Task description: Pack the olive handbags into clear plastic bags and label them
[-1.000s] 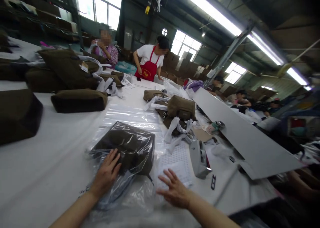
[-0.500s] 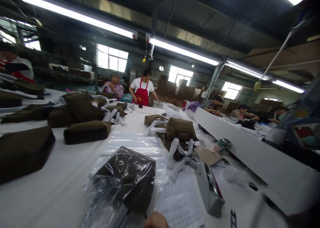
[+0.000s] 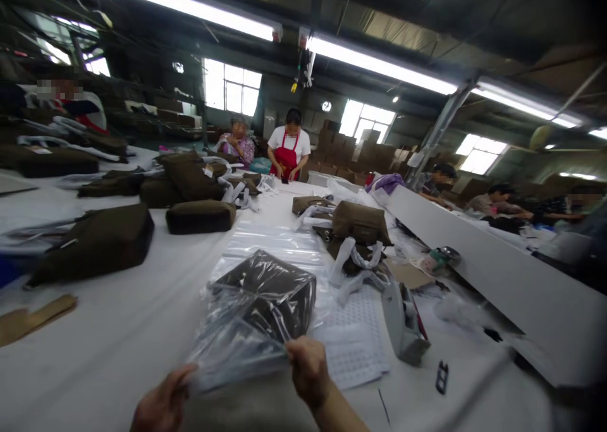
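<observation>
A dark olive bag point(image 3: 279, 286) lies inside a clear plastic bag point(image 3: 227, 350) on the white table in front of me. My left hand point(image 3: 164, 399) pinches the near left corner of the plastic, fingers closed on it. At the near right side of the plastic, my right hand point(image 3: 308, 365) is closed in a fist around its edge. The plastic is stretched between both hands. Under and beyond it lie flat clear plastic bags point(image 3: 279, 233). Printed label sheets point(image 3: 355, 343) lie just right of my right hand.
A tape dispenser point(image 3: 403, 324) and thread snips point(image 3: 442, 377) are on the right, near a white partition point(image 3: 474, 280). Olive bags point(image 3: 202, 217) with wrapped straps stand left and ahead. Across the table is a person in a red apron point(image 3: 286, 157); other people sit nearby.
My left hand has come into view, and both hands now hold the plastic's near edge. The view has shifted left and down. The person in the apron has drawn both hands together.
</observation>
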Tool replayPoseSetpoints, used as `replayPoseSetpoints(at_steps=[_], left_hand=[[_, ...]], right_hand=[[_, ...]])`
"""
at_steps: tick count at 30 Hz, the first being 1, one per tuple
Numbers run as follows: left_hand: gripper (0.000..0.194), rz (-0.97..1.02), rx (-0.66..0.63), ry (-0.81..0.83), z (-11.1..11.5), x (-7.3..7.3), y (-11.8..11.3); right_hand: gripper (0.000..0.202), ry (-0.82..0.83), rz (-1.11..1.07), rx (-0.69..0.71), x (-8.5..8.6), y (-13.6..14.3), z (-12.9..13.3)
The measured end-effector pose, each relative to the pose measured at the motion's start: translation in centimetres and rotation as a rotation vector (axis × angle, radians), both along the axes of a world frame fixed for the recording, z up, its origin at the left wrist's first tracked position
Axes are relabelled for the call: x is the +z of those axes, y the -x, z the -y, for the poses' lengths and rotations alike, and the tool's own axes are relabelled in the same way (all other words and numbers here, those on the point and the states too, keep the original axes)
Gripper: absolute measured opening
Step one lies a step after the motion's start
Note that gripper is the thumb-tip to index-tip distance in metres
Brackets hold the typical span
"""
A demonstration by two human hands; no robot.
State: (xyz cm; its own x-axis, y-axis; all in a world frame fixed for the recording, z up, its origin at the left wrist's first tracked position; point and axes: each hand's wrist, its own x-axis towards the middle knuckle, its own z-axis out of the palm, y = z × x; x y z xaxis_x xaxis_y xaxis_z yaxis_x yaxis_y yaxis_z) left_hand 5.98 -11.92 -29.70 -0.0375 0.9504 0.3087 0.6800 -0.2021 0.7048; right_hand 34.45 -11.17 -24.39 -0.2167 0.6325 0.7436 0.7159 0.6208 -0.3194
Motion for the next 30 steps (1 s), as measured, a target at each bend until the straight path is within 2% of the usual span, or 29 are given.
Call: replayPoseSetpoints(at_steps=[2,4,6,7,9,10,11,13,15,18,20,22,25,26,28,30], left_hand=[[0.029,-0.019,-0.019,0.164,0.5,0.5,0.5],[0.033,-0.033,-0.083,0.342,0.8,1.3,0.8],[0.034,-0.017,-0.062,0.399,1.1,2.3,1.0],[0.032,-0.004,-0.008,0.336,1.1,2.9,0.9],[0.029,-0.01,0.06,0.068,1.0,4.0,0.2],[0.027,-0.051,0.019,-0.084,0.8,4.4,-0.5],[0.028,-0.121,-0.075,-0.207,0.4,4.6,-1.3],[0.037,-0.305,-0.285,-0.325,-1.0,4.2,-3.4],[0.049,-0.467,-0.356,-0.334,-2.6,2.9,-5.3],[0.059,-0.544,-0.301,-0.284,-4.5,0.4,-6.4],[0.061,-0.55,-0.282,-0.258,-5.0,-0.7,-6.2],[0.062,-0.558,-0.269,-0.267,-5.1,-1.1,-5.8],[0.064,-0.584,-0.254,-0.292,-5.0,-0.9,-5.6],[0.065,-0.59,-0.245,-0.301,-5.1,-0.8,-5.6],[0.068,-0.593,-0.227,-0.33,-5.3,-1.0,-5.6],[0.071,-0.581,-0.229,-0.359,-5.5,-1.3,-5.4]], right_hand=[[0.024,0.188,0.043,-0.038,0.5,0.3,0.4],[0.029,0.389,0.055,-0.138,0.1,0.6,0.7],[0.034,0.49,0.068,-0.195,-0.8,0.8,0.7],[0.035,0.502,0.077,-0.203,-1.1,1.0,0.6],[0.037,0.496,0.103,-0.203,-1.3,1.2,0.4],[0.038,0.489,0.117,-0.198,-1.2,1.3,0.3],[0.038,0.483,0.13,-0.195,-1.0,1.5,0.2],[0.038,0.484,0.148,-0.196,-0.4,1.6,0.1],[0.038,0.502,0.14,-0.2,0.3,1.3,0.3],[0.043,0.499,0.063,-0.172,0.6,-0.1,1.2],[0.047,0.472,0.0,-0.143,0.1,-1.5,2.0],[0.043,0.492,-0.095,-0.105,-1.1,-2.9,2.5],[0.038,0.616,-0.316,-0.004,-3.0,-5.2,2.4],[0.038,0.633,-0.389,-0.012,-3.4,-6.5,2.1],[0.04,0.605,-0.487,-0.151,-3.4,-10.1,1.5],[0.044,0.522,-0.522,-0.434,-2.5,-15.2,1.2]])
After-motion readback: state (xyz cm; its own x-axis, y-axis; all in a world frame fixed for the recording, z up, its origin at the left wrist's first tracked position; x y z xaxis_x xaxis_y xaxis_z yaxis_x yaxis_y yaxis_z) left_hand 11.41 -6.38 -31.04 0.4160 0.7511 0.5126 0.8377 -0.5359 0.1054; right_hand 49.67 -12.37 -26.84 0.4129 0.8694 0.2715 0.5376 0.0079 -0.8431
